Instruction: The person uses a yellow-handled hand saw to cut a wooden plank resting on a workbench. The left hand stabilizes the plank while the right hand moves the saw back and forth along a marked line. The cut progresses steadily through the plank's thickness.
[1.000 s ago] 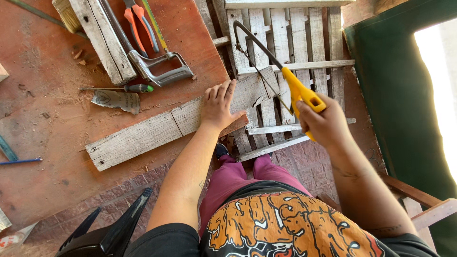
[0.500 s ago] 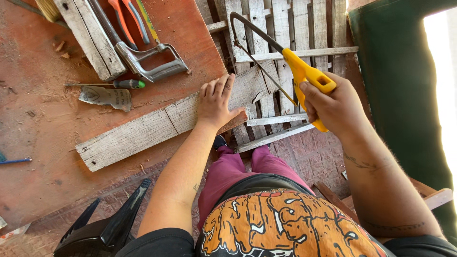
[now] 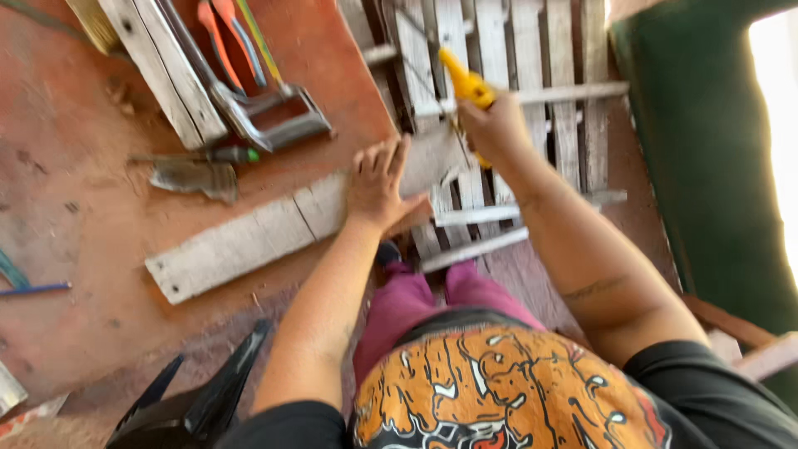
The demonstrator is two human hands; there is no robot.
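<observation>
My left hand (image 3: 378,185) presses flat, fingers apart, on a weathered grey plank (image 3: 249,237) that lies slantwise across the reddish workbench (image 3: 75,274) and juts over its edge. My right hand (image 3: 496,133) grips the yellow handle of a hacksaw (image 3: 465,83); its thin frame reaches up and left over the pale slatted pallet (image 3: 532,50), blurred by motion. The saw sits just right of the plank's overhanging end.
On the bench lie a metal clamp (image 3: 274,116), orange-handled pliers (image 3: 220,33), a trowel (image 3: 195,177), a green-handled screwdriver (image 3: 224,155) and stacked boards (image 3: 154,66). A green panel (image 3: 706,183) stands at the right. A black seat part (image 3: 191,399) is at lower left.
My right hand has pushed the hacksaw forward and to the left, toward the plank's end. The left hand stays pressed on the plank. The view has shifted and blurred.
</observation>
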